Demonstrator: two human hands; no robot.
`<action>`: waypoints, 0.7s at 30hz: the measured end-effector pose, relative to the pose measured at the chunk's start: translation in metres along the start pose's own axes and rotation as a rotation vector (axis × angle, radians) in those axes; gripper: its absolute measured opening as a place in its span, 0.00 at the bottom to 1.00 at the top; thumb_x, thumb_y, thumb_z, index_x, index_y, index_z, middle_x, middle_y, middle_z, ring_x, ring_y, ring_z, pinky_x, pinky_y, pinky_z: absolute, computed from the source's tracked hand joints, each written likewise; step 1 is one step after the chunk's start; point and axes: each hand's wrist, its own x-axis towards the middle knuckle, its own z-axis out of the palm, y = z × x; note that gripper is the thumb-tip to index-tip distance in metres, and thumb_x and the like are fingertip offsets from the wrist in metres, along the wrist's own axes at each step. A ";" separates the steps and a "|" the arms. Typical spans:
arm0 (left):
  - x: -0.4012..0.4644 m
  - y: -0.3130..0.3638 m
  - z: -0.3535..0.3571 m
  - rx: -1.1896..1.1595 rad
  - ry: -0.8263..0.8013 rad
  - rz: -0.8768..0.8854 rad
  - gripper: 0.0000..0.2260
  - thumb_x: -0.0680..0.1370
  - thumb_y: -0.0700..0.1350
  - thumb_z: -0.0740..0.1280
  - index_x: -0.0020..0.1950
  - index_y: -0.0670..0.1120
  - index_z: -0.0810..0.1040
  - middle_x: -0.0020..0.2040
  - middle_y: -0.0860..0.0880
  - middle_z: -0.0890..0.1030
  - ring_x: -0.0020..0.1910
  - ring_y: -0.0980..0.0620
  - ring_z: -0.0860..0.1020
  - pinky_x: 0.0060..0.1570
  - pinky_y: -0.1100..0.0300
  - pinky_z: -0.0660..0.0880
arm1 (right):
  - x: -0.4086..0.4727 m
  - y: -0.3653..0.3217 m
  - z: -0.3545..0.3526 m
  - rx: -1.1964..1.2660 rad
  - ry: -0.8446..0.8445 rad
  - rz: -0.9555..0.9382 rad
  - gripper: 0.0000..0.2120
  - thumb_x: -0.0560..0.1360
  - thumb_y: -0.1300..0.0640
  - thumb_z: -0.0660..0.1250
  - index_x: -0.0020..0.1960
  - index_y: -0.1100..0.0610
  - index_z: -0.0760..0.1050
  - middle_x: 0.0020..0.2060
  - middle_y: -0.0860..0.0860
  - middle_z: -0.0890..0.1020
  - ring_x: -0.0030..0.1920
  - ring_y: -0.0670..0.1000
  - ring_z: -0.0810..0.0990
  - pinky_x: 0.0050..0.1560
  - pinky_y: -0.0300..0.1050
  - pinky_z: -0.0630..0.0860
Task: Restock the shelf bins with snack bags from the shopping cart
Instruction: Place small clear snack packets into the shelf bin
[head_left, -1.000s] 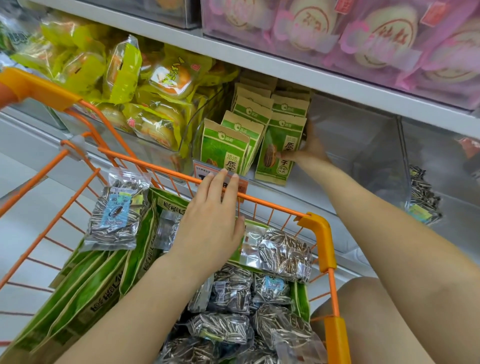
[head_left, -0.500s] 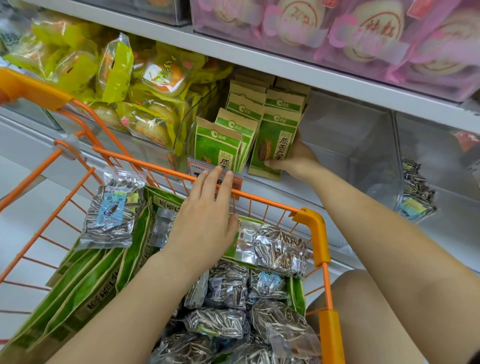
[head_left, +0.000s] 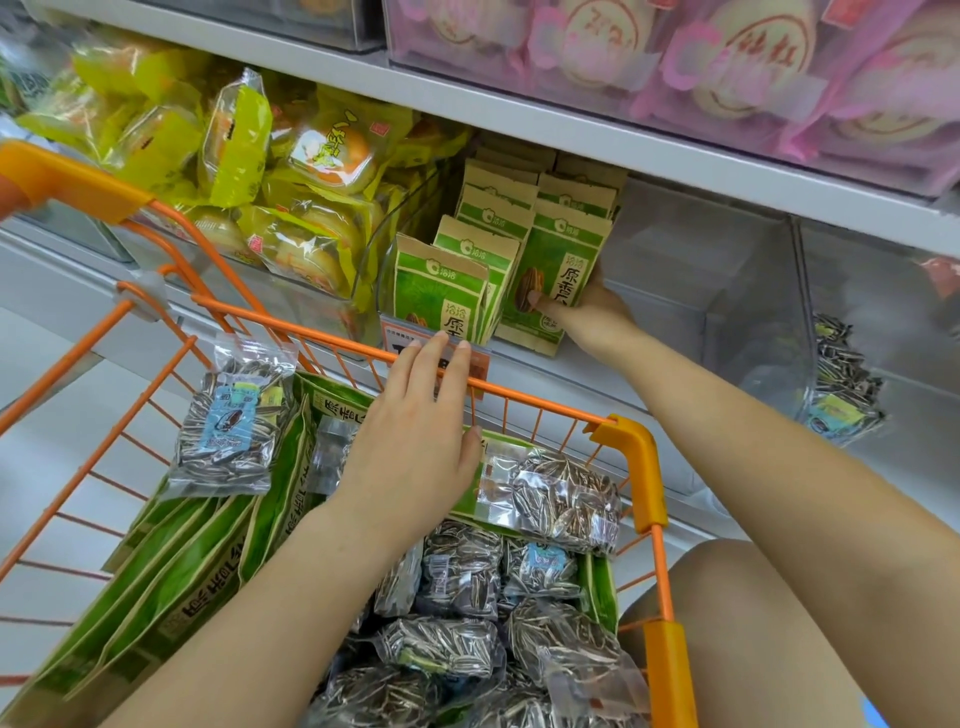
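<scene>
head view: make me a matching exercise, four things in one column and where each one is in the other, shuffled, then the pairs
Things:
1. green paper seed bag with brown top
2. clear plastic bag of striped sunflower seeds
3. yellow-wrapped pastries
4. left hand

Places:
A. over the orange wire cart's front rim
B. heaped in the shelf bin on the left
C. held in the right hand at the middle shelf bin
D. leaning in the cart's left side

Pairs: 1-C, 2-D, 3-B, 4-A
</scene>
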 end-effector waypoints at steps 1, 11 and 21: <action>0.000 0.000 0.001 0.006 0.001 0.000 0.30 0.77 0.50 0.64 0.75 0.41 0.59 0.74 0.41 0.61 0.73 0.41 0.59 0.70 0.50 0.61 | 0.000 -0.001 0.000 0.006 -0.007 0.002 0.47 0.71 0.35 0.66 0.78 0.51 0.43 0.67 0.50 0.75 0.62 0.55 0.77 0.54 0.44 0.73; -0.001 -0.002 0.001 -0.008 0.011 0.001 0.30 0.78 0.50 0.63 0.76 0.43 0.58 0.75 0.43 0.61 0.74 0.42 0.59 0.70 0.51 0.60 | -0.007 -0.010 -0.022 0.220 -0.068 0.110 0.37 0.73 0.28 0.52 0.76 0.45 0.55 0.71 0.49 0.69 0.65 0.55 0.74 0.54 0.53 0.80; -0.002 -0.004 -0.030 -0.170 -0.044 -0.018 0.26 0.80 0.52 0.59 0.76 0.48 0.57 0.76 0.48 0.58 0.75 0.49 0.54 0.72 0.54 0.54 | -0.093 -0.041 -0.065 -0.096 0.172 -0.080 0.24 0.81 0.40 0.49 0.63 0.56 0.72 0.54 0.57 0.79 0.57 0.58 0.77 0.50 0.45 0.70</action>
